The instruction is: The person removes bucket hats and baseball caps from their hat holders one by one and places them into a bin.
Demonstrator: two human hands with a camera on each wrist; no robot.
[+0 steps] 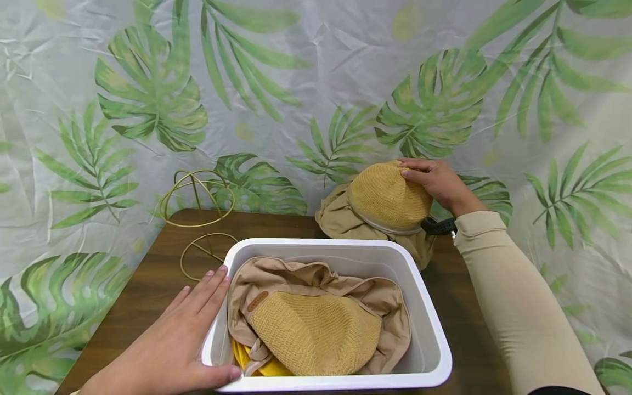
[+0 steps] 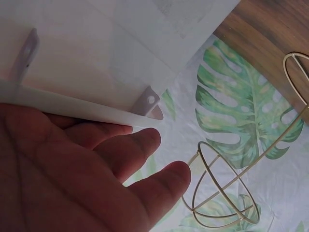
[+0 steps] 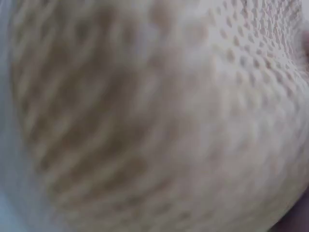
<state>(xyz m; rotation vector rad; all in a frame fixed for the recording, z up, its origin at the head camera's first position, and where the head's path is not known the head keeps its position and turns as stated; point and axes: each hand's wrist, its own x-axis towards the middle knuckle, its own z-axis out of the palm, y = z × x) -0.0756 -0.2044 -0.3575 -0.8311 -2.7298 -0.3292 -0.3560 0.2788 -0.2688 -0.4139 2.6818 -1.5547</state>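
Head view, read from left to right: the left hand (image 1: 170, 343), its fingers extended and slightly spread, rests along the left side of a white rectangular plastic bin (image 1: 316, 243), thumb at the near corner of the rim, grasping nothing. Beyond it, on a dark brown wood-grain table (image 1: 143, 291), stands a gold-coloured wire stand with round loops (image 1: 195, 192). Inside the bin lies a straw-yellow knitted hat with a crumpled tan cloth brim and a brown tag (image 1: 316, 334), over a piece of bright yellow fabric (image 1: 274, 367). Behind the bin's far right part, on the table, sits a second hat, a straw-yellow woven dome with a khaki cloth brim (image 1: 387, 195). At far right, the right hand (image 1: 436, 181) is partly closed, thumb and fingers pinching the peak of this dome; the right wrist view shows mostly blurred weave. The second hat should prove light, soft and not fragile, its coarse weave offering good friction; the crown will probably dent under pressure, and the limp brim is likely to droop. The peak or the firmer band where crown meets brim appears the best hold. Relative to the right hand, the second hat lies directly beneath the fingertips and to their left, its brim spreading below.
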